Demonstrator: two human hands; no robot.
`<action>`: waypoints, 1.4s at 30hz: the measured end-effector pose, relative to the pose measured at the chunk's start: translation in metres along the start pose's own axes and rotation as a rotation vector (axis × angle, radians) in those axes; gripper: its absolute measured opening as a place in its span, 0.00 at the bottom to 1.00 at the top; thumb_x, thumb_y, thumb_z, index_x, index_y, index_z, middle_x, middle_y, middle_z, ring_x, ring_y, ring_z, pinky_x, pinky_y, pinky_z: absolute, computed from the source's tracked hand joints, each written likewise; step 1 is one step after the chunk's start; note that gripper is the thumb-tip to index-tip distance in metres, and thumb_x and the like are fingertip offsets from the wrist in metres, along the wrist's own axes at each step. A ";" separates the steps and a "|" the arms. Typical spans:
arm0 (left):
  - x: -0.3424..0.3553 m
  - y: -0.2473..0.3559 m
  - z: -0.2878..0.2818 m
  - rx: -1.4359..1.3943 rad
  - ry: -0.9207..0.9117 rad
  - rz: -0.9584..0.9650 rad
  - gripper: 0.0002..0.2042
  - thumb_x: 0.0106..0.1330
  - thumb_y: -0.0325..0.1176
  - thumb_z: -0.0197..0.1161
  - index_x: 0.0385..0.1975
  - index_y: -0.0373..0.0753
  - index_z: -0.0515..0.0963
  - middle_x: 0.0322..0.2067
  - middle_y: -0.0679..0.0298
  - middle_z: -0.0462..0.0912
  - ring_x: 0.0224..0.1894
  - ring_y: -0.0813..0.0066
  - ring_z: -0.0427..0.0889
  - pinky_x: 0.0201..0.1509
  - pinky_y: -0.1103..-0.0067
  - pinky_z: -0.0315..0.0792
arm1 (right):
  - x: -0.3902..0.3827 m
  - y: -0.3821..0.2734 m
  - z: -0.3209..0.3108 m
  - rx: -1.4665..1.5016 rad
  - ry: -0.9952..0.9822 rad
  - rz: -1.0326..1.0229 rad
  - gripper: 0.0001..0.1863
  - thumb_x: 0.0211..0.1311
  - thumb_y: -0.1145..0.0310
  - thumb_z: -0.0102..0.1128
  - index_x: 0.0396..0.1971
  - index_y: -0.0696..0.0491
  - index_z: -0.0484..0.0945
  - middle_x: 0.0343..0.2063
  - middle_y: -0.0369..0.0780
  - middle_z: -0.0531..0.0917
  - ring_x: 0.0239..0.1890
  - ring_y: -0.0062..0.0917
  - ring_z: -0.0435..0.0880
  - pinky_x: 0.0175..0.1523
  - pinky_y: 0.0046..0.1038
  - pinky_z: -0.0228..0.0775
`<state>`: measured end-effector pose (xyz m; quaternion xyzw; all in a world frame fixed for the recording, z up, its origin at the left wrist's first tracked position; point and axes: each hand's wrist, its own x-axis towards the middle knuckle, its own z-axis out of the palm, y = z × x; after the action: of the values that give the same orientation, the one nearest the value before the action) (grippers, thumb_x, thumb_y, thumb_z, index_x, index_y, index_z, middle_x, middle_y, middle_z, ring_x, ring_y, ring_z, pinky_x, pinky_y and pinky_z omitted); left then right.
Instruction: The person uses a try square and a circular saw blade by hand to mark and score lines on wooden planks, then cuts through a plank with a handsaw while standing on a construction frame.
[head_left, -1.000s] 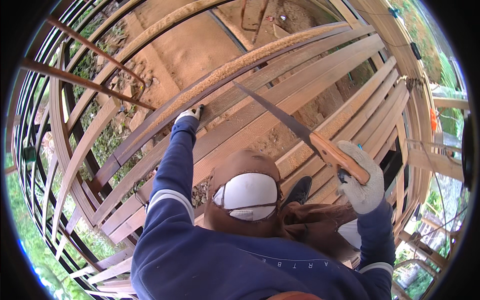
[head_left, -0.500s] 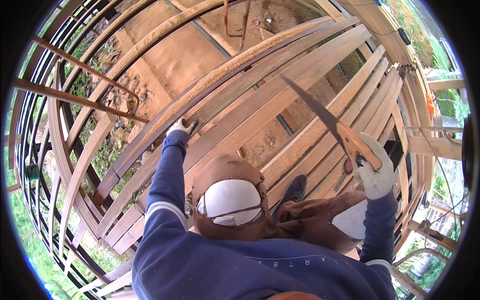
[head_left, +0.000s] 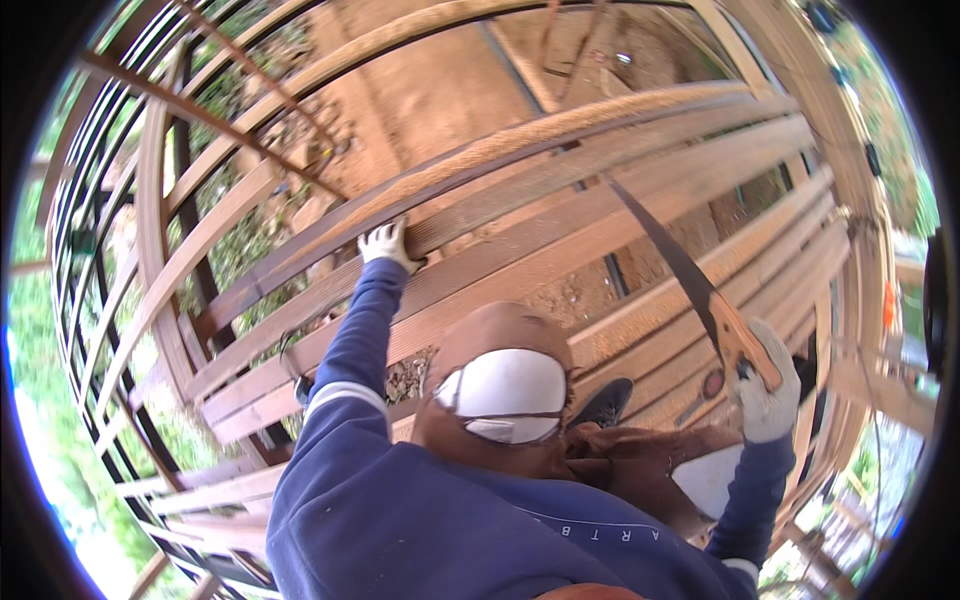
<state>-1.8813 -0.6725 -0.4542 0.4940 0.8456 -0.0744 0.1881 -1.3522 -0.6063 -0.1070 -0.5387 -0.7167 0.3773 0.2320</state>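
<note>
My right hand [head_left: 770, 388], in a pale work glove, is wrapped round the wooden handle of a handsaw [head_left: 676, 262]. Its dark blade slants up and to the left over the boards, with the tip above a long grooved plank [head_left: 540, 200]. My left hand [head_left: 388, 244], gloved as well, lies on that plank near its left part, the fingers apart and pointing away from me. Just beyond it runs a dark beam [head_left: 470, 160] whose top is strewn with sawdust.
Several planks lie side by side under my knee, with gaps showing soil beneath. A tool with a round reddish part [head_left: 712, 384] lies near my shoe [head_left: 606, 402]. Rusty rods [head_left: 215, 122] cross the upper left. Stacked timber [head_left: 835, 130] lines the right.
My left hand has gone from curling over the plank's edge to lying with fingers spread. The saw stays in my right hand. The whole view has shifted and turned slightly.
</note>
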 end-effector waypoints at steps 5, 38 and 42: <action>-0.031 -0.013 0.012 -0.080 0.152 -0.099 0.52 0.46 0.62 0.76 0.73 0.54 0.60 0.69 0.54 0.64 0.73 0.53 0.58 0.76 0.48 0.46 | 0.009 0.002 0.001 -0.034 -0.073 0.007 0.37 0.62 0.56 0.64 0.63 0.67 0.69 0.61 0.50 0.76 0.62 0.34 0.76 0.66 0.32 0.67; -0.515 -0.076 0.264 -0.515 -0.450 -1.213 0.34 0.52 0.53 0.73 0.55 0.39 0.73 0.50 0.48 0.80 0.55 0.47 0.78 0.59 0.60 0.72 | 0.088 -0.065 0.094 0.373 -0.214 0.033 0.29 0.56 0.79 0.57 0.61 0.62 0.72 0.41 0.41 0.82 0.28 0.17 0.79 0.34 0.21 0.73; -0.487 -0.123 0.211 -0.287 -0.544 -0.910 0.36 0.53 0.56 0.71 0.56 0.37 0.72 0.53 0.45 0.78 0.56 0.45 0.77 0.60 0.59 0.72 | 0.077 -0.048 0.075 0.477 -0.206 0.146 0.29 0.60 0.77 0.61 0.63 0.61 0.70 0.41 0.42 0.83 0.31 0.19 0.82 0.35 0.22 0.77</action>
<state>-1.7207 -1.1934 -0.4642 0.0109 0.8964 -0.1573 0.4144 -1.4604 -0.5616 -0.1200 -0.4776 -0.5867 0.6041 0.2504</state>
